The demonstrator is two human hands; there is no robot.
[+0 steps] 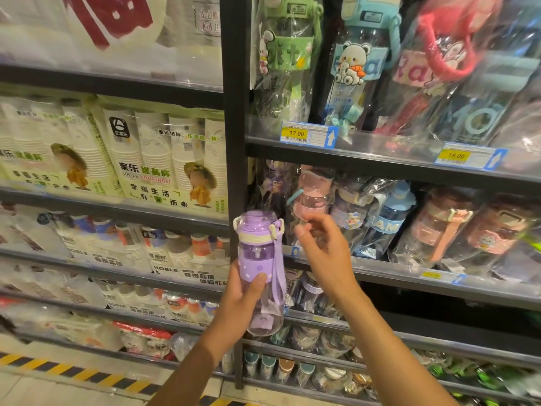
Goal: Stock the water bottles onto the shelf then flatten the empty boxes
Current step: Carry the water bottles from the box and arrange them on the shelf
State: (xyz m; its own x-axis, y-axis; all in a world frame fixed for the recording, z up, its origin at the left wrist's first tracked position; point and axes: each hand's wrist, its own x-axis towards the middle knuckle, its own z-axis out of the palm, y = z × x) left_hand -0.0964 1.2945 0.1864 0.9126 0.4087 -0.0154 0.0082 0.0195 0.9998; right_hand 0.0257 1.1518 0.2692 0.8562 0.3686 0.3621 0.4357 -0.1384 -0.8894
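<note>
- While I am gripping the purple bottle (pixel 257 250) upright in my left hand (pixel 243 300), thumb pressing across its clear lower body and fingers wrapping behind, I am keeping the hold low so the lid and the dangling strap (pixel 277 271) are hanging free.
- I am holding my right hand (pixel 322 250) just beside the bottle's lid, fingers loosely curled and gripping nothing (whether the fingertips are brushing a wrapper behind them, I cannot tell). I am judging it best used to part the wrapped stock and open a gap.
- I am aiming for the shelf (pixel 389 272) directly behind my hands, where a pink bottle (pixel 311 197) is standing in crinkled plastic among its neighbours. The row is looking crowded, so I am planning to slide the base in first, level, tucking the strap clear of the shelf lip.
- I am minding the black upright post (pixel 234 142) just left of the bottle, since swinging wide risks knocking it.
- Farther left, paper cup packs (pixel 164 159) are sitting in another bay, needing nothing from me.
</note>
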